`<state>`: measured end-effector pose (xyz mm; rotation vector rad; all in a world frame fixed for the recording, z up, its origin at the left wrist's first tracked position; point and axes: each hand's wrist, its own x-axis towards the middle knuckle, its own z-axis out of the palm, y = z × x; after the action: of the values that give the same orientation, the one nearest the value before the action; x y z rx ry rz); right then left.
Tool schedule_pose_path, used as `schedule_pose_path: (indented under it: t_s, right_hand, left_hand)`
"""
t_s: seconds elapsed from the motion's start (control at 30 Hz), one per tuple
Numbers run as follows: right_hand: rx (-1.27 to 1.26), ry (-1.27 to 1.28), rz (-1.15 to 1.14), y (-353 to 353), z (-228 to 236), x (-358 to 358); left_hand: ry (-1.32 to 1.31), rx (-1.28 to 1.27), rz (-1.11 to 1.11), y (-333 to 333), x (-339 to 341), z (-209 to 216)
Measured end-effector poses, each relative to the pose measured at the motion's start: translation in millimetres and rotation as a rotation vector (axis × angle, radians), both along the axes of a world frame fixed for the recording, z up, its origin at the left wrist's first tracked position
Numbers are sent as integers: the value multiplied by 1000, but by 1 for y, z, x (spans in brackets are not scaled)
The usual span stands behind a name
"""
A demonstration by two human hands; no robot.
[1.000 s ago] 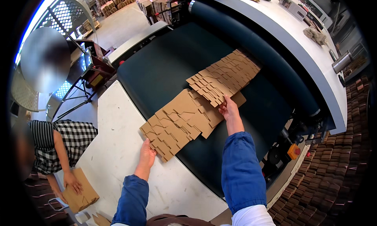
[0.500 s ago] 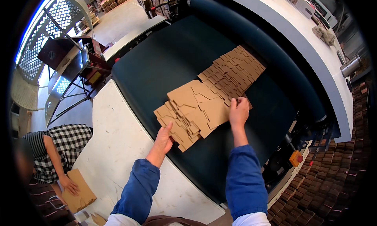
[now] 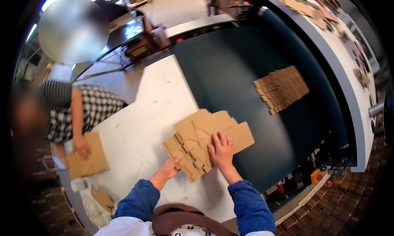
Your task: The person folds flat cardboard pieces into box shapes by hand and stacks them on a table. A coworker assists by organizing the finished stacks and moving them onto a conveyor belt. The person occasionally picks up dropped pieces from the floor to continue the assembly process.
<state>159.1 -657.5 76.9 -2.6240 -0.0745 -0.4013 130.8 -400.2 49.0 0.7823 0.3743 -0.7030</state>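
A loose bundle of flat brown cardboard blanks [image 3: 201,131], fanned out and overlapping, is in front of me, over the border between the white table and the dark green belt. My left hand [image 3: 167,169] is closed on its near left corner, thumb on top and fingers beneath. On the bundle's upper face lies my right hand [image 3: 223,152], its fingers stretched out over the cardboard. A second overlapping row of cardboard blanks [image 3: 283,89] rests on the belt to the far right, apart from both hands.
The dark green conveyor belt [image 3: 230,68] runs under a roller [image 3: 303,68] beside a white machine frame [image 3: 353,125]. The white table [image 3: 152,100] is at left. A co-worker's hand [image 3: 82,148] rests on cardboard there. A red-and-yellow button box [image 3: 316,176] sits at right.
The held bundle has come away from the row on the belt, toward me and the white table. My right hand has shifted from the bundle's edge onto its top. The view has turned right.
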Motion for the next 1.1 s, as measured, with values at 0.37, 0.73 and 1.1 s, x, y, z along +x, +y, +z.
schedule_pose_path:
  t_s: [0.37, 0.73, 1.1]
  right_hand:
    - [453, -61, 466, 239, 32, -137]
    - [1002, 561, 185, 224, 95, -215]
    - [855, 777, 294, 210, 101, -193]
  left_hand:
    - [-553, 759, -109, 203, -183, 116]
    - [-878, 803, -579, 203, -203, 113]
    - [-838, 535, -404, 162, -33, 129]
